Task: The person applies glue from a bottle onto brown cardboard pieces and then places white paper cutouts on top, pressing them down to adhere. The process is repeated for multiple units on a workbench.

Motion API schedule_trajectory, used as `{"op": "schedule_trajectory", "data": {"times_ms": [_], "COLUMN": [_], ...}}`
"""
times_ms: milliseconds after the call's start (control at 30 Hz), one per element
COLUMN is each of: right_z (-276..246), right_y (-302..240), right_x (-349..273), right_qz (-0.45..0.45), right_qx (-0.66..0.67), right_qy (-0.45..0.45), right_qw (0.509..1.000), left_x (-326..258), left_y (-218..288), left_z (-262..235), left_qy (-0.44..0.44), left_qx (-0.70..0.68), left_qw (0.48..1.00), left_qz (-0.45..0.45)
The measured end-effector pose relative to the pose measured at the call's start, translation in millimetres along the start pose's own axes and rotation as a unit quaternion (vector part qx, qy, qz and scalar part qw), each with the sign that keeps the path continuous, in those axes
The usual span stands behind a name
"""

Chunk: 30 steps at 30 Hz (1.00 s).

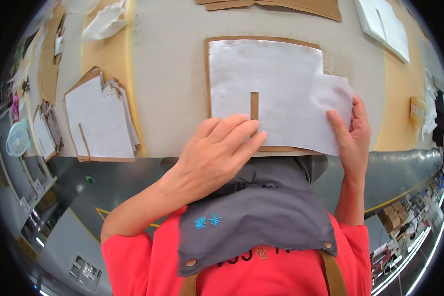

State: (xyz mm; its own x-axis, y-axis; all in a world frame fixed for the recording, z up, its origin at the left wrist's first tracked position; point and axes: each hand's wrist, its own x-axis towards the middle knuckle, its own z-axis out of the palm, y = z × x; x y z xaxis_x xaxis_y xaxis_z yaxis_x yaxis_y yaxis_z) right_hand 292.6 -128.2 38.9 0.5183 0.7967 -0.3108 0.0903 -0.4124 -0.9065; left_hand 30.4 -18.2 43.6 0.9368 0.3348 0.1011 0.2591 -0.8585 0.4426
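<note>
1. Head view, middle of the frame: a white sheet (271, 89) lies on a brown card (264, 39) on the table (172, 74). Only thin brown edges of the card show around the sheet, and a brown strip shows through a slot in the sheet.
2. The left hand (217, 153) lies flat on the lower left part of the sheet, fingers straight and close together. It grips nothing. It hides the sheet's lower left corner.
3. The right hand (352, 135) is at the sheet's right edge. Its fingers lie on top of the sheet. The thumb is hidden, so I cannot tell if it pinches the edge.
4. Left of the frame: a stack (101, 121) of more white sheets and cards. How many is hard to tell.
5. Upper right: more white sheets (387, 24), cut off by the frame's rim.
6. Bottom: a grey apron (261, 217) over a red shirt (133, 261). Blue marks on the apron are too bent to make out.
7. The rim of the frame is dark and curved, so things there are blurry.
</note>
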Motion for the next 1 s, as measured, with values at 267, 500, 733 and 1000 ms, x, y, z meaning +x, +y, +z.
{"op": "schedule_trajectory", "data": {"times_ms": [267, 500, 733, 1000], "right_z": [-0.8, -3.6, -11.5, -20.0], "right_y": [5.7, 5.9, 4.8, 8.0], "right_x": [-1.0, -1.8, -7.3, -16.3], "right_qz": [-0.012, -0.008, 0.01, 0.028], "right_qx": [0.012, 0.016, -0.025, -0.042], "right_qy": [0.012, 0.017, 0.029, 0.043], "right_qw": [1.0, 1.0, 0.999, 0.998], "left_x": [41.1, 49.7, 71.5, 115.2], "left_y": [10.5, 19.6, 20.7, 11.7], "left_z": [33.0, 39.9, 34.6, 62.0], "left_qy": [-0.017, -0.052, -0.038, 0.043], "left_qx": [-0.03, -0.044, -0.084, -0.023], "left_qw": [0.995, 0.99, 0.989, 0.992], "left_qz": [0.093, 0.127, 0.12, 0.115]}}
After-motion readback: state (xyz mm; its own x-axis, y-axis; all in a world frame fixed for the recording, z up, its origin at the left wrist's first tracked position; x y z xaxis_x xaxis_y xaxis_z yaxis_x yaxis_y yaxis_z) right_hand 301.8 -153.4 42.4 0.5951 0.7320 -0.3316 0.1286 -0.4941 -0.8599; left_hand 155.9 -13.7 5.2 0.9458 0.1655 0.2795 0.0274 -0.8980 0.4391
